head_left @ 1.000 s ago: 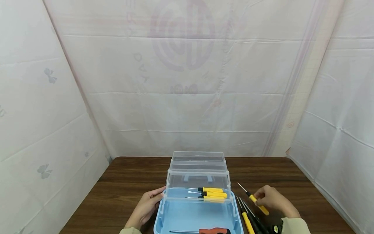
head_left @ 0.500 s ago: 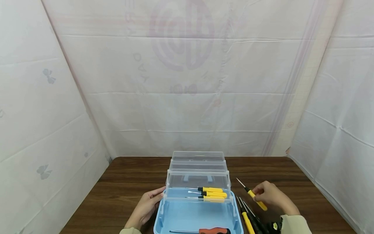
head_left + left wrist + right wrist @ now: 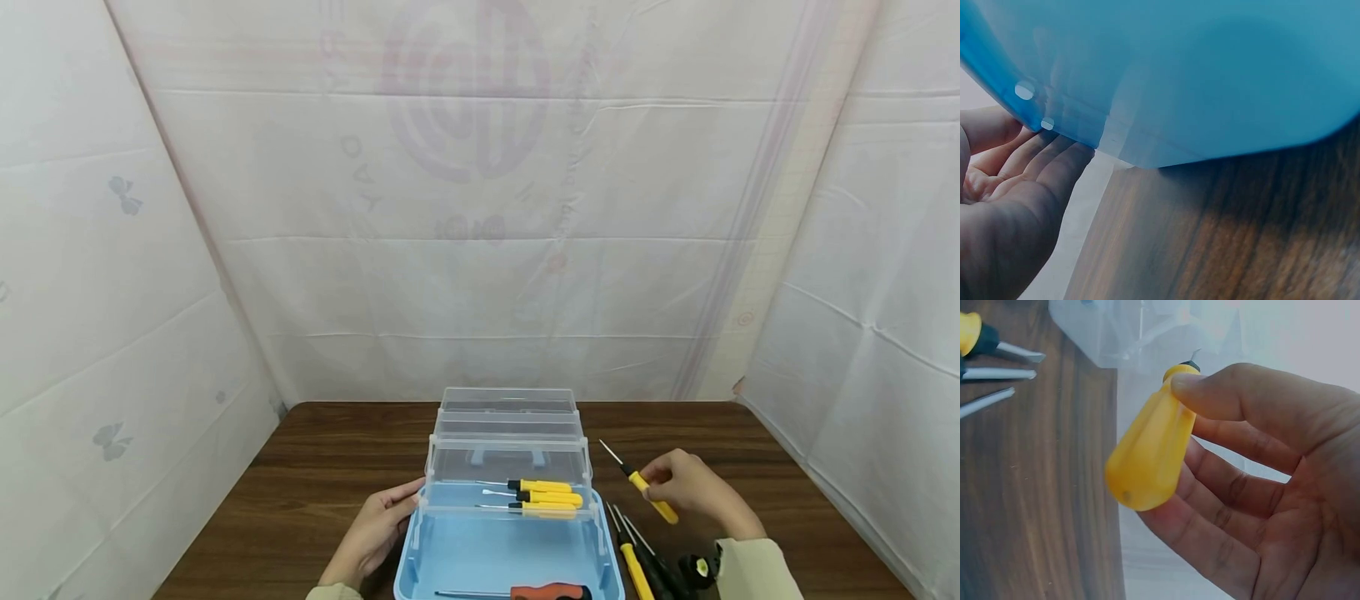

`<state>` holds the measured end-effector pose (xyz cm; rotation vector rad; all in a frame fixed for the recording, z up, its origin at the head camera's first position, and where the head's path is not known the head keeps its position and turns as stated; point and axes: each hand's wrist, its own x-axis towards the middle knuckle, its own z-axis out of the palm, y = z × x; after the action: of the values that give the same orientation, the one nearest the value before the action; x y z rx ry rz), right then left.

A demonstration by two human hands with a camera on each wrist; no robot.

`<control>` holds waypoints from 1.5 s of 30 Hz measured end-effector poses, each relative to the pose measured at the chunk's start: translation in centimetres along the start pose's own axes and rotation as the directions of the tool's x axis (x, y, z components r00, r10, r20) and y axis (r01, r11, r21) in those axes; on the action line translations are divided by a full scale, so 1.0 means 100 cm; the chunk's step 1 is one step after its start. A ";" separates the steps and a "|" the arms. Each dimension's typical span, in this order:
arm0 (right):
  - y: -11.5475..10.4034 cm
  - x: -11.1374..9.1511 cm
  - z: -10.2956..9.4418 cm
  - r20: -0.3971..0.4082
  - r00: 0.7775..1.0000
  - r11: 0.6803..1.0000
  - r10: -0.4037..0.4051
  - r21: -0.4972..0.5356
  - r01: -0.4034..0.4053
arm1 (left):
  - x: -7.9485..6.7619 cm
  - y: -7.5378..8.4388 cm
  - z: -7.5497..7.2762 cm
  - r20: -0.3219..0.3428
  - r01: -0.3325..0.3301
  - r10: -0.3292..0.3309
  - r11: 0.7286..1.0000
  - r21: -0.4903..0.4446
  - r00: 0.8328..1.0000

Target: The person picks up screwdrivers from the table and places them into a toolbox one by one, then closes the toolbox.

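Observation:
In the head view, my right hand [image 3: 693,490] pinches a yellow-handled screwdriver [image 3: 658,502] by its handle, shaft pointing up and left. The right wrist view shows the thumb near the collar of its yellow handle [image 3: 1150,450] and the fingers on the other side. My left hand [image 3: 378,529] holds the left edge of a blue storage box [image 3: 491,546], near the hinge. In the left wrist view, thumb and fingertips meet the rim of the blue box [image 3: 1066,134]. Inside lie three yellow-handled screwdrivers [image 3: 551,498] and a red-handled screwdriver [image 3: 550,592].
Clear tiered trays [image 3: 510,425] rise at the back of the box. Right of it, a yellow-handled screwdriver [image 3: 636,571] lies beside dark-handled screwdrivers [image 3: 660,575] on the wooden table [image 3: 337,450]. A black-and-yellow object [image 3: 699,571] sits near the right sleeve.
My right hand has moved away from me and slightly left, carrying the yellow-handled screwdriver with it. My left hand and the box have stayed put.

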<state>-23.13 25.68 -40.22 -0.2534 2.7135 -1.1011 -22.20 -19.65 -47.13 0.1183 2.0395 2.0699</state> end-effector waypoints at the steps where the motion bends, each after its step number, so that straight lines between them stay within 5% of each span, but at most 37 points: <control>1: -0.001 0.000 -0.001 0.001 1.000 1.000 -0.008 0.000 0.008 | 0.000 0.000 0.000 0.001 -0.001 0.001 1.000 0.000 1.000; 45: -0.047 0.019 0.001 -0.003 0.968 0.965 -0.251 -0.073 0.251 | 0.002 -0.002 0.000 -0.023 0.007 -0.007 1.000 0.008 1.000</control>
<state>-24.51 21.90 -37.20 -0.6195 2.7917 -1.0688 -22.39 -19.64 -47.38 0.0890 2.0592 2.0686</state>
